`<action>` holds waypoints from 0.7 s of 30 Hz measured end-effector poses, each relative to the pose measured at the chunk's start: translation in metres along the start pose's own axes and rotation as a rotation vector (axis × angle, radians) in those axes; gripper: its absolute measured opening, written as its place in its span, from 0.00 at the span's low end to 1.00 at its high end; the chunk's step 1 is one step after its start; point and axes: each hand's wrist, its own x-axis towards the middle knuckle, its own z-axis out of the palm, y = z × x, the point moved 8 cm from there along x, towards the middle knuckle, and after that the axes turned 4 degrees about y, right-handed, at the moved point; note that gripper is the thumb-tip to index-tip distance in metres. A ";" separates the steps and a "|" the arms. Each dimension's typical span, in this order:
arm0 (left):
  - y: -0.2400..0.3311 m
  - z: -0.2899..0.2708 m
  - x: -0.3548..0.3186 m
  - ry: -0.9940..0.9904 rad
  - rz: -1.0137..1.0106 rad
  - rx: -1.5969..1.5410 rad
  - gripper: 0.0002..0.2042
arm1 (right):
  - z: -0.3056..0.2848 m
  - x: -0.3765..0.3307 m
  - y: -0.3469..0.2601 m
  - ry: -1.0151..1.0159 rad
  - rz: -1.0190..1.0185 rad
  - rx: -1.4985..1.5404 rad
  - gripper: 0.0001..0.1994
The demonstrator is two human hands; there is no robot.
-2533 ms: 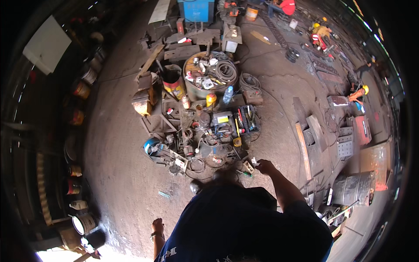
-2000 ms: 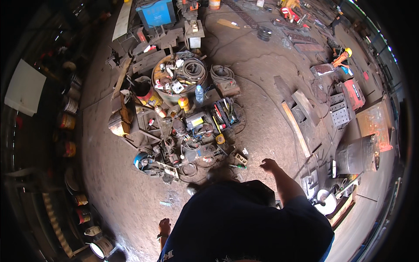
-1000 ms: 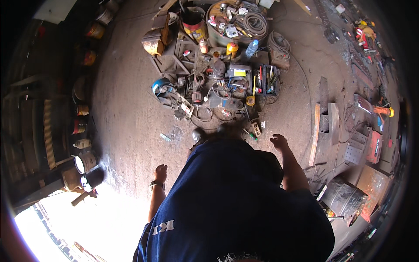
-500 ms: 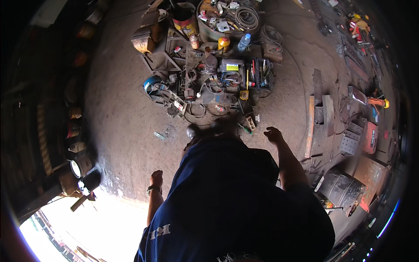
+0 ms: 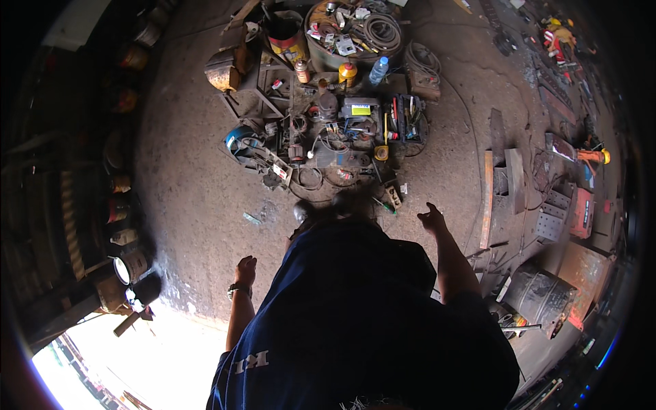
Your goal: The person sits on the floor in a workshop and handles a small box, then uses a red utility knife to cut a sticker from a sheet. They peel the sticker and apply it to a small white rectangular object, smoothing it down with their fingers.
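A rough, stained concrete floor [image 5: 205, 191] carries a heap of rusty metal parts and tools [image 5: 328, 130] ahead of the person. The right hand [image 5: 432, 219] hangs open and empty, fingers spread, near a small green-handled tool [image 5: 391, 199] at the heap's edge. The left hand [image 5: 245, 268], wristwatch below it, hangs loosely curled and empty, well apart.

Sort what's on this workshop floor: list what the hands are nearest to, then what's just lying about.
Nearest the hands:
right hand, empty, above the floor
small green-tipped tool on the floor by the right hand
left hand, empty, hanging at the side
heap of metal parts in front of the person

Lying about:
plastic bottle
coiled hose
wooden plank
metal drum
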 end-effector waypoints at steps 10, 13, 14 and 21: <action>-0.031 0.006 -0.002 0.014 0.052 0.032 0.24 | 0.009 0.004 0.015 -0.051 -0.035 -0.038 0.34; -0.034 0.007 -0.006 0.017 0.035 0.038 0.24 | 0.009 0.008 0.010 -0.068 -0.040 -0.011 0.30; -0.034 0.006 -0.008 0.017 0.032 0.041 0.24 | 0.008 0.010 0.005 -0.058 -0.062 -0.025 0.30; -0.050 0.011 -0.026 0.038 -0.037 0.049 0.23 | 0.007 0.025 -0.008 -0.056 -0.141 -0.086 0.28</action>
